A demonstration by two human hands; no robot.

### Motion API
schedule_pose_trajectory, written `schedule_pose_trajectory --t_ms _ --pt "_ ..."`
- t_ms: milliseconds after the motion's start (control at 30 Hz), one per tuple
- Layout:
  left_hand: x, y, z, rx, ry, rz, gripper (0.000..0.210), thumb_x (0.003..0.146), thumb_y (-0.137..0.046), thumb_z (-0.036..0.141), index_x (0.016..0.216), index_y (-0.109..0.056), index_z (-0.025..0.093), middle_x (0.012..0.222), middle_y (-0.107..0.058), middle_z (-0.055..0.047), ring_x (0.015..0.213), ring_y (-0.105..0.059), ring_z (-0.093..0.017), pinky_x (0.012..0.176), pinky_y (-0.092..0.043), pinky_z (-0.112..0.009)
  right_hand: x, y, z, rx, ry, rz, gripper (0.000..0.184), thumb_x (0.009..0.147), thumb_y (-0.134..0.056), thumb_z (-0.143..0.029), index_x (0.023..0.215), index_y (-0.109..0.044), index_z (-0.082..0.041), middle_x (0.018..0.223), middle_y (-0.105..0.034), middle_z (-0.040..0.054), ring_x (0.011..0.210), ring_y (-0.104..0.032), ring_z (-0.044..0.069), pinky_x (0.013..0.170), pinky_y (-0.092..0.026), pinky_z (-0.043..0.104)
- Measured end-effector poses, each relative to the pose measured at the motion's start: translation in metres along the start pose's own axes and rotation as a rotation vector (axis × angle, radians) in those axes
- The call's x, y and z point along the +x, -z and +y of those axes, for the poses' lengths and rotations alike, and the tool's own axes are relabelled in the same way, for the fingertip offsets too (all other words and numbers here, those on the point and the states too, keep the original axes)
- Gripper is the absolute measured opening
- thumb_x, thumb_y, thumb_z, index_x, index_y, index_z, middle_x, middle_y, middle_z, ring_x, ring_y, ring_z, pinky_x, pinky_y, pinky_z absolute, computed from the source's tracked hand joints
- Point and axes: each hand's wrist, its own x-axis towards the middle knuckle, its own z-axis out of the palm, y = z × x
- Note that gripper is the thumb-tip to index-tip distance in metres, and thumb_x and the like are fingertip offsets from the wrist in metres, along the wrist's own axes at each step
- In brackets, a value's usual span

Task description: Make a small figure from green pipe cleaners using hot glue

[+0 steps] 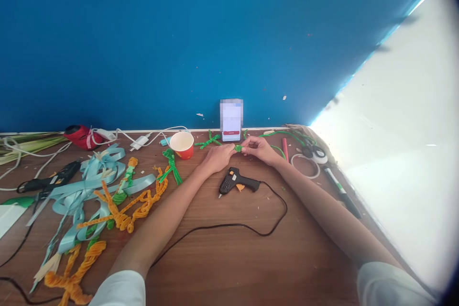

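Note:
Both hands meet at the back middle of the table, just in front of a propped-up phone [231, 122] with a lit screen. Between the fingertips is a small bundle of green pipe cleaner [238, 148]. My left hand [219, 157] pinches it from the left, and my right hand [261, 149] pinches its right side. Nearer to me lies a black hot glue gun [236, 180], its nozzle pointing left and its cord curling across the wood. Close to my left hand are twisted green pipe cleaners [208, 141].
On the left lie light blue ribbon [102, 169], twisted orange pipe cleaners [143, 205], a second glue gun [53, 179] and a red paper cup [186, 151]. A red stick [285, 149], a white ring [304, 166] and a marker [342, 192] are at the right. A blue wall [161, 48] stands behind.

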Motion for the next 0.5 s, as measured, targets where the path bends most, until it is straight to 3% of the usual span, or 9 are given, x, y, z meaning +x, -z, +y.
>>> schedule_pose_trajectory --t_ms 500 --pt "-0.0026 -0.0028 0.0047 -0.058 -0.022 0.001 0.023 0.098 -0.037 0.032 0.089 -0.054 0.02 0.092 -0.067 -0.011 0.087 -0.064 -0.026 0.069 -0.038 -0.031 0.0001 -0.0016 0.0043 -0.034 0.028 0.018 0.029 0.074 -0.076 -0.044 0.083 -0.066 -0.018 0.074 -0.067 0.0017 0.07 -0.064 0.016 0.068 -0.051 0.031"
